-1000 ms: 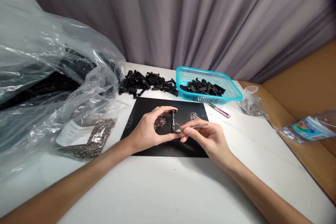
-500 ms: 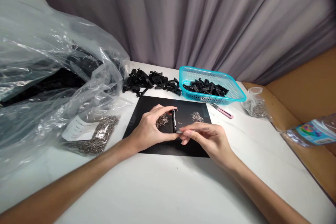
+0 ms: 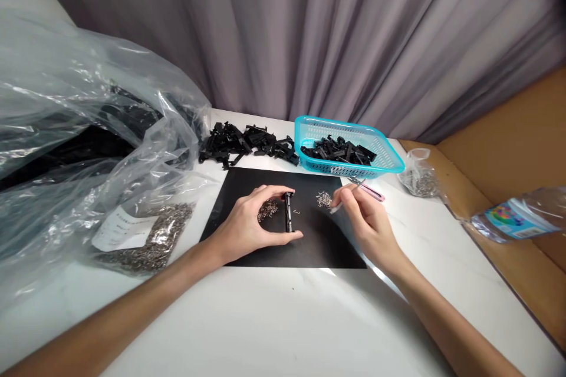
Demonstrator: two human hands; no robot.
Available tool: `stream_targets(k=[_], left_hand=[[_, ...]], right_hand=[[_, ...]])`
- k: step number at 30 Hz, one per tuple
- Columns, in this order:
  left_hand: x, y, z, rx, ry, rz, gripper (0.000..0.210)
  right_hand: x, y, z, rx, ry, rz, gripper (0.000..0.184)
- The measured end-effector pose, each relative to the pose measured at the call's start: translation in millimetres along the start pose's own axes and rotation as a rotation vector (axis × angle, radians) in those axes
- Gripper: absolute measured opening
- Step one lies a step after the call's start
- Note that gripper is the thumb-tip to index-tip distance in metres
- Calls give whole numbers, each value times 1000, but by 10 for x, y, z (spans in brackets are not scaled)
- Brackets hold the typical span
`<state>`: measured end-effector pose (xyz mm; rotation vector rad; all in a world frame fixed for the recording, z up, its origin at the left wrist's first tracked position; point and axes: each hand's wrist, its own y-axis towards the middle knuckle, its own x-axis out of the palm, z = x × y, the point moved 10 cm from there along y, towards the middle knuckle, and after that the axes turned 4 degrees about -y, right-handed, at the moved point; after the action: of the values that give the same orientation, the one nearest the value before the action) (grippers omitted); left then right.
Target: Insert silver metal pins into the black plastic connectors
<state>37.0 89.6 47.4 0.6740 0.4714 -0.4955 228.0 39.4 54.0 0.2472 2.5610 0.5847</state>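
Mid-frame, one narrow black part (image 3: pixel 288 212) sits between the thumb and fingers of the left hand (image 3: pixel 247 221), while the right hand (image 3: pixel 367 215) is apart from it, right of centre. Two small piles of metal pieces (image 3: pixel 324 199) and one loose bent piece (image 3: pixel 296 211) lie on one black mat (image 3: pixel 305 250). The left hand curves wide, gripping the part's two ends; the right, nearly closed, pinches one slim tool (image 3: pixel 336 208) beside the right-hand pile.

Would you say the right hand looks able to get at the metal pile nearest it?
Probably yes: the right hand is just beside that metal pile, and nothing visible stands between them.
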Motion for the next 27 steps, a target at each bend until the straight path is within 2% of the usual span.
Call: stream_targets(k=[2, 5, 9, 14, 18, 24, 27], left_hand=[[18, 2, -42, -28, -23, -31, 70], [16, 1, -108, -83, -4, -44, 74], [-27, 8, -111, -95, 65, -4, 73], [-34, 20, -134, -133, 110, 8, 72], [-44, 28, -156, -155, 102, 12, 70], [-68, 44, -174, -172, 65, 26, 66], [-60, 35, -183, -178, 70, 18, 68]], right_hand=[[-88, 53, 67, -87, -191, 14, 32], [-82, 92, 212, -153, -340, -46, 30], [72, 66, 313, -199, -510, -178, 34], [208, 36, 293, -236, -665, -231, 38], [282, 36, 250, -257, -714, -258, 39], [140, 87, 266, -237, -599, -152, 30], [122, 69, 260, -259, -588, -173, 26]])
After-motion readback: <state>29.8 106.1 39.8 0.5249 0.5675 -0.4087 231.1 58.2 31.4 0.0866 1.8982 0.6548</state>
